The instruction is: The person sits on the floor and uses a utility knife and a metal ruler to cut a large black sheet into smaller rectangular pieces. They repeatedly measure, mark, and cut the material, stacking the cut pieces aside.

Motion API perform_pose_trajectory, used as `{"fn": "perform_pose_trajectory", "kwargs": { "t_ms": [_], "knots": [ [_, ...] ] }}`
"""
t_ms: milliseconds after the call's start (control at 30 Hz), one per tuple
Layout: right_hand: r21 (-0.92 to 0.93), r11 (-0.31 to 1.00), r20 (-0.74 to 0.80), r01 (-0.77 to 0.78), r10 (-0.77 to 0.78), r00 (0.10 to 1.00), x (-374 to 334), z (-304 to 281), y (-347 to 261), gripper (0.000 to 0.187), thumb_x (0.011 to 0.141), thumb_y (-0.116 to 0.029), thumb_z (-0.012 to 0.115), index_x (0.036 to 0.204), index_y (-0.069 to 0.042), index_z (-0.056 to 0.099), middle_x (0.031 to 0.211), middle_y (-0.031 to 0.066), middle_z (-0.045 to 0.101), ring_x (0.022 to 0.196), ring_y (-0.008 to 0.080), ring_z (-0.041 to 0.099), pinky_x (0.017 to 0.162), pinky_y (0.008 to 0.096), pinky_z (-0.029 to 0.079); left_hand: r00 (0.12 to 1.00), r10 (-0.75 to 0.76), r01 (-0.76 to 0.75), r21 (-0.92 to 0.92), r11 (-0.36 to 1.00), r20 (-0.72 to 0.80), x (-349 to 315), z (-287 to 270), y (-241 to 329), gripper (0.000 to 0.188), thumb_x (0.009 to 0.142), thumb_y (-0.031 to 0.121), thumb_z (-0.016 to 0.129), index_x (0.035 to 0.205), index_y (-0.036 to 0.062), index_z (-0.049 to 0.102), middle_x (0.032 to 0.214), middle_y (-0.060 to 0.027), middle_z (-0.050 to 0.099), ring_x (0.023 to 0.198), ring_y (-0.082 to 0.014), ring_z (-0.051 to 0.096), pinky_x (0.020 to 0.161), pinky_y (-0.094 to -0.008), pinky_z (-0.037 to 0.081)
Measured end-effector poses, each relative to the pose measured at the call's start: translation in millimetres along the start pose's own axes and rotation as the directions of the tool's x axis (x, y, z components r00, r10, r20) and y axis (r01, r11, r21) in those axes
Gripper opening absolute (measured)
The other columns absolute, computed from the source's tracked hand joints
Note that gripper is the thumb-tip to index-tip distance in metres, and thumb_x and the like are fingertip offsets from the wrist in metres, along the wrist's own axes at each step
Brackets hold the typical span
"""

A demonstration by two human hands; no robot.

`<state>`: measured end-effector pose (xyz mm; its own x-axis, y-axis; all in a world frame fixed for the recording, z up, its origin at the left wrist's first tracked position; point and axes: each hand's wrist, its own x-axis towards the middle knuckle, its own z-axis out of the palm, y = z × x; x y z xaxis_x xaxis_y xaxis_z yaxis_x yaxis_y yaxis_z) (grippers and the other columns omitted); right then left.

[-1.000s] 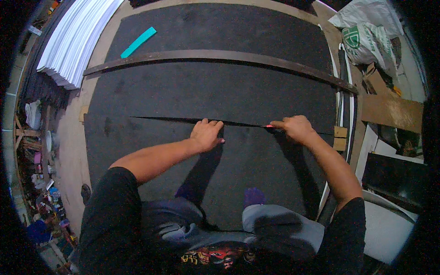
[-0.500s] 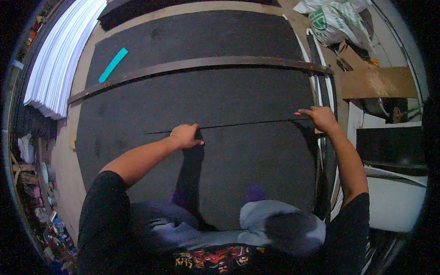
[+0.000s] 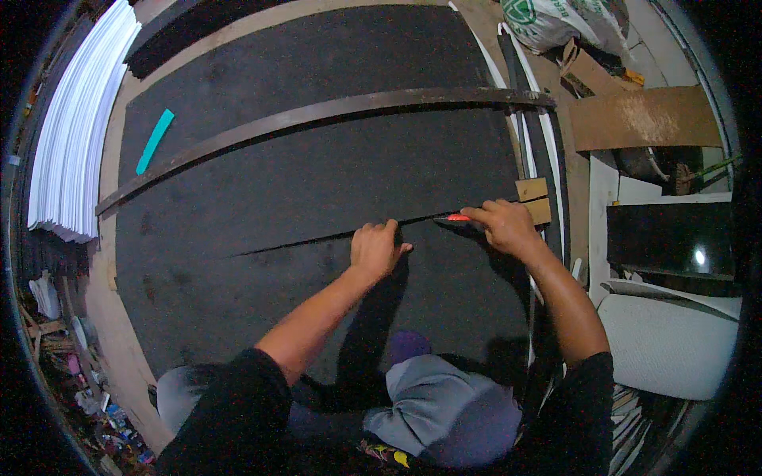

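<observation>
Sheet [image 3: 317,178], black, near white stack [image 3: 75,135]

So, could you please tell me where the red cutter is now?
In the head view, the red cutter is right of centre, in the right hand, at the slit in the black sheet, right of the left hand.

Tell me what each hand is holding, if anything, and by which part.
The right hand holds a red tool, seemingly a cutter, by its rear end, its tip pointing left. The left hand grips nothing; it rests on the black sheet.
</observation>
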<state>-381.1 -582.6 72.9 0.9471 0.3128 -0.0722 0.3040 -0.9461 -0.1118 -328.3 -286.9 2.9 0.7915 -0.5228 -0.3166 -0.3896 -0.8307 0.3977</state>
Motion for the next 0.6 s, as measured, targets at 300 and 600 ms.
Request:
{"fn": "perform_pose_trajectory", "kwargs": {
  "t_ms": [300,600],
  "knots": [
    [-0.02,0.997,0.062,0.076,-0.074,0.995,19,-4,3,0.038,0.087,-0.017,0.072,0.123,-0.028,0.074,0.087,0.0044,0.067,0.081,0.0293,0.068,0.07,0.043,0.055,0.996,0.014,-0.012,0.026,1.0,-0.093,-18,-7,7,0.049,0.087,0.041,0.079,0.119,0.0064,0.064,0.114,-0.0136,0.073,0.104,-0.0335,0.067,0.088,-0.0452,0.051],
    [-0.106,0.988,0.251,0.109,-0.079,0.965,32,-18,7,0.041,0.087,-0.018,0.069,0.126,-0.028,0.072,0.093,0.0053,0.07,0.089,0.0296,0.071,0.076,0.044,0.058,0.995,0.019,-0.015,0.033,0.999,-0.095,-18,-4,6,0.05,0.086,0.04,0.08,0.119,0.0063,0.064,0.111,-0.0136,0.073,0.102,-0.0334,0.067,0.087,-0.0455,0.051]
  ]
}}
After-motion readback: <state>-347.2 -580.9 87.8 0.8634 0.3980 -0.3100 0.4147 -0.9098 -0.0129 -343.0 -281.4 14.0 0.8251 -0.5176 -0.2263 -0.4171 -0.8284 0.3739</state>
